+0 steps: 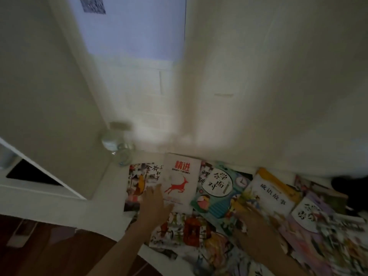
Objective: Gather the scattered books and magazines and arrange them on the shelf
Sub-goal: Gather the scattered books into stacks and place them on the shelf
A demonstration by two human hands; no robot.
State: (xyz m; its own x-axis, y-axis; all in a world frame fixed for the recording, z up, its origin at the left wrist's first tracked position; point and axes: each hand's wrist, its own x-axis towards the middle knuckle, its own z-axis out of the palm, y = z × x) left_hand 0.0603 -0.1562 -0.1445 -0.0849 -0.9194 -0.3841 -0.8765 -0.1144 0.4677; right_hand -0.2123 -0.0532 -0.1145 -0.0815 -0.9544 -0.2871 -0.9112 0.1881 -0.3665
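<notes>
Books (219, 196) are spread flat over the surface, overlapping. The left hand (154, 204) is laid open-fingered on the deer book's (180, 180) edge, likely for gathering. The right hand (256, 226) is blurred; its fingers cannot be told.

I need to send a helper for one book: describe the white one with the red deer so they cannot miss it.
Start at the glass jar by the wall, then look just right, to the back of the spread of books. The white book lies flat under the left hand fingertips. Its neighbours are busy and colourful; it alone is plain white with a red leaping deer.
</notes>
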